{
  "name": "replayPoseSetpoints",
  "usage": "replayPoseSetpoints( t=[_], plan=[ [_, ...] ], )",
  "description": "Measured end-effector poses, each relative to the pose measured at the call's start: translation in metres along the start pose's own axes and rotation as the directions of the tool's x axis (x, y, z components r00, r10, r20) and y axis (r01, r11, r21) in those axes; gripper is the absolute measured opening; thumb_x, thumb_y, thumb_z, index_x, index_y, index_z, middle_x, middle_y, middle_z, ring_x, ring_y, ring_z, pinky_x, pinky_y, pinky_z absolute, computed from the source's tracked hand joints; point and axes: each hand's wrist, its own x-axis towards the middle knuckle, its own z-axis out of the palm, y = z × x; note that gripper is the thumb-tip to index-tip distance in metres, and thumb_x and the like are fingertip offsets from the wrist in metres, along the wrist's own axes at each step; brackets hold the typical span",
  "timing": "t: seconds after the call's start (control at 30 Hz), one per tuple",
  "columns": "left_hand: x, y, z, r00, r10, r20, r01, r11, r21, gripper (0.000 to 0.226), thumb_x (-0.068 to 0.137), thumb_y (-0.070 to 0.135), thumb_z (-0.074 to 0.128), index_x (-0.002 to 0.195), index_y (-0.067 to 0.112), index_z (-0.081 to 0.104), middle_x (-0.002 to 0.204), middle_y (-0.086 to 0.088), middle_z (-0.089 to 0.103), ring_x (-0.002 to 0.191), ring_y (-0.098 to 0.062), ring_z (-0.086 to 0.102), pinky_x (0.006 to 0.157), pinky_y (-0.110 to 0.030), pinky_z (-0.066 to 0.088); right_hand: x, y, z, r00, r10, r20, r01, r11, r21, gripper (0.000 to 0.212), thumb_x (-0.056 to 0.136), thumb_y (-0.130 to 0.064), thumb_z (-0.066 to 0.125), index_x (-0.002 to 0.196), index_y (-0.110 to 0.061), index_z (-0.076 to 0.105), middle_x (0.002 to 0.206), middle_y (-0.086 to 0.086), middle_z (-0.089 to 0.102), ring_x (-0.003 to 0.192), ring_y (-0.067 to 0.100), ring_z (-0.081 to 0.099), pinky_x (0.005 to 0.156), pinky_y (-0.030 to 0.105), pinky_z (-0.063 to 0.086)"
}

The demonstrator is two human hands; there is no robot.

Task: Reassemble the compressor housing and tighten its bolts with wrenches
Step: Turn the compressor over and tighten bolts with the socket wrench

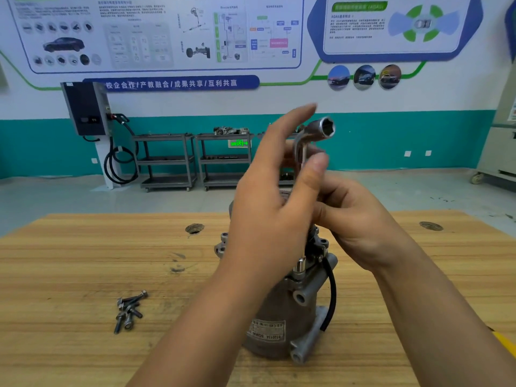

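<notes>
Straight fingers characterise the left hand [268, 208]: it stands upright in front of the socket wrench [321, 129], with the thumb pad laid against the wrench shaft and no finger curled round it. We judge this posture suits spinning the shaft quickly (a run-down, not final torque). The right hand [363, 227] reaches in from the other side toward the lower shaft. Its fingertips are hidden behind the left hand, so we cannot tell whether it clasps the wrench or only steadies it.

The wrench is L-shaped and stands near vertical above the compressor [279, 311], its free hex socket uppermost and facing us. The compressor stands on end on the wooden table [83, 261], which puts its upper housing face where a vertical tool can reach it. A black hose [331, 286] hangs down its right flank.

Loose bolts [129, 311] lie in a small heap on the table, well apart from the compressor to its left. We take them as fasteners not yet fitted.

Hidden items:
- the lower end of the wrench and whatever bolt head it may sit on
- the top of the housing, covered by both hands
- the rating plate [268, 331], partly masked by the left forearm
</notes>
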Motion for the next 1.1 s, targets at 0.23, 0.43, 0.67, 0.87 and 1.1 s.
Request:
replayPoseSetpoints(
  t=[0.23, 0.43, 0.67, 0.87, 1.1],
  plan=[
    [0.02, 0.019, 0.021, 0.998, -0.016, -0.06, 0.019, 0.999, 0.051, 0.018, 0.092, 0.034, 0.043, 0.075, 0.028, 0.044, 0.065, 0.014, 0.04, 0.061, 0.001, 0.04, 0.06, -0.017, 0.035, -0.001, -0.005, 0.0, 0.999, -0.02, 0.033, 0.02, 1.0, -0.013, 0.019, 0.073, -0.003, 0.065, 0.081, -0.02, 0.071, 0.072, -0.009, 0.07, 0.071, 0.001, 0.065, 0.061, 0.014, 0.05],
    [0.031, 0.012, 0.019, 0.99, -0.123, -0.074, 0.111, 0.982, -0.15, 0.028, 0.089, 0.028, 0.037, 0.063, 0.018, 0.037, 0.052, 0.01, 0.026, 0.047, -0.011, 0.023, 0.048, -0.03, 0.019, -0.002, -0.001, 0.001, 1.0, -0.027, 0.005, 0.028, 0.999, -0.024, 0.016, 0.071, -0.022, 0.064, 0.081, -0.03, 0.074, 0.074, -0.011, 0.071, 0.073, -0.001, 0.066, 0.064, 0.012, 0.05],
    [0.019, 0.019, 0.014, 0.988, -0.143, -0.057, 0.138, 0.987, -0.084, 0.03, 0.091, 0.037, 0.034, 0.077, 0.019, 0.055, 0.074, 0.009, 0.052, 0.072, -0.004, 0.051, 0.07, -0.022, 0.043, -0.003, -0.007, 0.0, 0.999, 0.026, 0.032, -0.023, 0.996, -0.09, 0.01, 0.072, -0.029, 0.072, 0.081, -0.027, 0.074, 0.075, -0.007, 0.071, 0.074, 0.003, 0.065, 0.066, 0.014, 0.049],
    [-0.05, -0.007, -0.006, 0.98, -0.129, -0.154, 0.184, 0.887, 0.423, 0.063, 0.079, 0.069, 0.036, 0.135, 0.057, 0.01, 0.14, 0.027, 0.021, 0.136, 0.003, 0.017, 0.112, -0.045, 0.024, -0.005, -0.014, 0.001, 1.0, 0.004, 0.011, -0.002, 0.992, -0.128, 0.017, 0.083, -0.021, 0.056, 0.083, -0.029, 0.071, 0.077, -0.005, 0.067, 0.079, 0.007, 0.064, 0.071, 0.017, 0.048],
    [-0.108, -0.045, -0.019, 0.821, -0.454, -0.347, 0.541, 0.813, 0.215, 0.09, 0.046, 0.08, 0.058, 0.117, 0.077, 0.002, 0.143, 0.026, 0.019, 0.128, 0.008, 0.022, 0.106, -0.03, 0.024, -0.004, -0.015, -0.005, 0.982, 0.035, -0.185, -0.058, 0.991, -0.119, 0.017, 0.088, -0.024, 0.049, 0.078, -0.024, 0.063, 0.064, -0.007, 0.059, 0.066, 0.008, 0.058, 0.066, 0.019, 0.048]
  ],
)
